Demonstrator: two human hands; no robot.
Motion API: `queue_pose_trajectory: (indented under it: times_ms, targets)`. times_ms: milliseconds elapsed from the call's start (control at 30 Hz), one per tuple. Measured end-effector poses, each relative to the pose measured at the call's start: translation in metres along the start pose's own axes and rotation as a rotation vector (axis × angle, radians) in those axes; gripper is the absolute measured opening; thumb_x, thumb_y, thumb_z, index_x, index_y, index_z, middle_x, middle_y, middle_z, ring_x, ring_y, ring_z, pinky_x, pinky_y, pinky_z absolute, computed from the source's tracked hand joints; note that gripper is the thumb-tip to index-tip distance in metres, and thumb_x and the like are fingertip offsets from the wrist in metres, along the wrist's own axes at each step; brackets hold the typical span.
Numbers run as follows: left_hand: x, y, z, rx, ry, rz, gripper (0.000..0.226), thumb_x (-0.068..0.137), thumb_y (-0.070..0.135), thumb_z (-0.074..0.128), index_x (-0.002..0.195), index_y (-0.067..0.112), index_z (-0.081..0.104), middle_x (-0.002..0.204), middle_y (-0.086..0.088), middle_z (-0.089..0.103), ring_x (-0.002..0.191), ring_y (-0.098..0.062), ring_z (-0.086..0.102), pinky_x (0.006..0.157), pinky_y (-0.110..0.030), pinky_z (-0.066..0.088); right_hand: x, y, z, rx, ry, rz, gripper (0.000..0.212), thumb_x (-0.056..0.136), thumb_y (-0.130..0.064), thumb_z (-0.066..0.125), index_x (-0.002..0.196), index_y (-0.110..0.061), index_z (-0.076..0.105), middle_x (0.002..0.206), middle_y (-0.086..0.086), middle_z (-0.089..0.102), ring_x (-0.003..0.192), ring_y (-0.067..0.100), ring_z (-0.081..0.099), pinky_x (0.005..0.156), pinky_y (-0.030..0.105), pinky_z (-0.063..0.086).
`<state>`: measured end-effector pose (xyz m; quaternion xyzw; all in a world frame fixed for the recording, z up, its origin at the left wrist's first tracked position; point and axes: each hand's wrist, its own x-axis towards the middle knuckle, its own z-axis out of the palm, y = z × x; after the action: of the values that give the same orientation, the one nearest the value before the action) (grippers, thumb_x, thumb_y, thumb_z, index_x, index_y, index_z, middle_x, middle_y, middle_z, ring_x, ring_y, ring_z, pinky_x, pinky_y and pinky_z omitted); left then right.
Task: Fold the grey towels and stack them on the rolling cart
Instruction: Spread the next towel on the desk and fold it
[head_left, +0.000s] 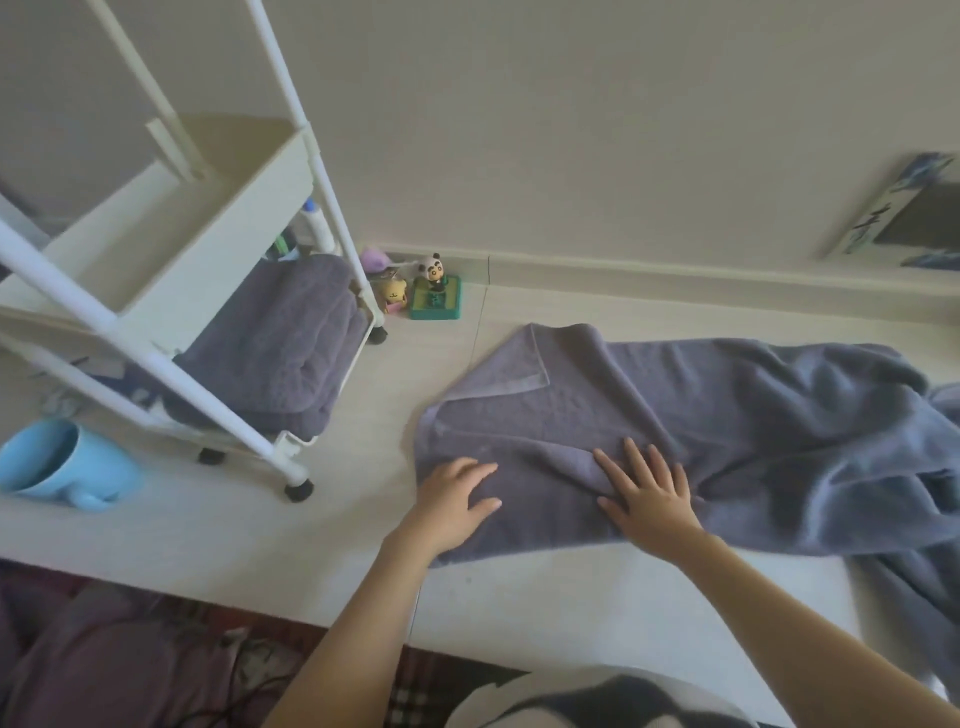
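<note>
A grey towel (649, 415) lies spread on the pale floor (260, 535), its far left corner turned over and its right end rumpled. The left hand (457, 506) and the right hand (644, 493) both press flat on its near edge, fingers straight and spread, gripping nothing. To the left, folded grey towels (280, 348) sit on the bottom shelf of the white rolling cart (171, 249).

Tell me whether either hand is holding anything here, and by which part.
Nothing is gripped. Both the left hand and the right hand lie flat, fingers spread, pressing on the near left end of the grey towel.
</note>
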<state>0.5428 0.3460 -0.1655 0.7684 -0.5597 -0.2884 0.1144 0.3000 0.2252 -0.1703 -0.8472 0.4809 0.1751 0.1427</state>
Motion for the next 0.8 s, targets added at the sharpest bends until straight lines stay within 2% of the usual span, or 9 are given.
queue_pose_trajectory:
  times_ms: [100,167,233,267,333,400,467,567,800]
  targets:
    - [0.001,0.001,0.002,0.118,0.064,-0.087,0.042,0.095,0.049,0.043,0.126,0.023,0.057,0.126,-0.003,0.048,0.123,-0.023,0.041,0.106,-0.029,0.030,-0.013,-0.009,0.009,-0.077,-0.051,0.007,0.091,0.062,-0.080,-0.006,0.145,-0.045,-0.010,0.158,0.006,-0.010,0.144,0.036,-0.005,0.113,0.052,0.006]
    - [0.004,0.001,-0.003,0.273,0.124,-0.132,0.044,0.097,0.050,0.038,0.110,0.017,0.064,0.118,-0.008,0.054,0.116,-0.028,0.047,0.102,-0.031,0.032,-0.019,-0.015,0.002,-0.096,-0.002,0.025,0.081,0.076,-0.081,0.011,0.145,-0.041,0.017,0.155,0.007,0.018,0.139,0.035,0.021,0.107,0.045,0.026]
    - [0.007,0.007,-0.005,0.368,0.192,-0.173,0.049,0.098,0.049,0.034,0.112,0.011,0.063,0.122,-0.011,0.053,0.116,-0.029,0.047,0.102,-0.033,0.031,-0.016,-0.015,-0.008,-0.056,0.145,0.057,0.062,0.085,-0.072,0.021,0.124,-0.036,0.052,0.130,0.000,0.049,0.119,0.025,0.047,0.094,0.035,0.039]
    - [0.008,0.012,-0.001,0.369,0.215,-0.195,0.050,0.098,0.048,0.034,0.116,0.009,0.059,0.126,-0.013,0.050,0.118,-0.030,0.045,0.103,-0.034,0.031,-0.013,-0.012,-0.011,-0.053,0.205,0.066,0.060,0.088,-0.068,0.019,0.118,-0.034,0.057,0.124,-0.002,0.052,0.115,0.023,0.050,0.092,0.034,0.039]
    - [0.010,0.024,0.013,0.297,0.202,-0.232,0.058,0.097,0.050,0.034,0.134,0.006,0.042,0.144,-0.022,0.035,0.132,-0.036,0.032,0.111,-0.040,0.022,-0.003,-0.004,-0.008,-0.028,0.196,0.080,0.062,0.091,-0.062,0.013,0.132,-0.032,0.048,0.140,0.003,0.043,0.130,0.025,0.038,0.105,0.037,0.030]
    - [0.007,0.031,0.032,0.223,0.153,-0.292,0.073,0.096,0.055,0.030,0.150,0.008,0.018,0.154,-0.029,0.012,0.143,-0.041,0.012,0.114,-0.051,0.004,0.006,0.002,0.001,0.039,0.081,0.116,0.059,0.095,-0.058,0.017,0.149,-0.033,0.017,0.158,0.004,0.010,0.145,0.025,0.008,0.116,0.044,0.009]
    - [0.008,0.027,0.046,0.243,0.180,-0.270,0.076,0.094,0.061,0.018,0.150,0.009,0.022,0.151,-0.031,0.021,0.140,-0.045,0.022,0.110,-0.060,0.005,0.012,0.006,0.007,0.085,0.024,0.145,0.061,0.095,-0.059,0.017,0.148,-0.038,-0.003,0.159,0.000,-0.010,0.145,0.023,-0.010,0.115,0.051,-0.002]
    - [0.007,0.012,0.051,0.279,0.139,-0.243,0.077,0.093,0.063,0.009,0.147,0.013,0.032,0.147,-0.028,0.032,0.136,-0.044,0.032,0.108,-0.060,0.014,0.020,0.016,0.005,0.107,0.036,0.176,0.063,0.092,-0.062,0.014,0.146,-0.041,-0.010,0.157,-0.003,-0.017,0.144,0.022,-0.016,0.115,0.054,-0.005]
    - [0.023,-0.023,0.039,0.393,0.170,-0.021,0.069,0.089,0.059,0.031,0.148,0.022,0.030,0.153,-0.021,0.027,0.140,-0.040,0.027,0.111,-0.054,0.015,0.043,0.034,-0.001,0.085,0.049,0.175,0.066,0.088,-0.068,0.011,0.146,-0.043,-0.010,0.157,-0.002,-0.018,0.144,0.021,-0.018,0.115,0.052,-0.010]
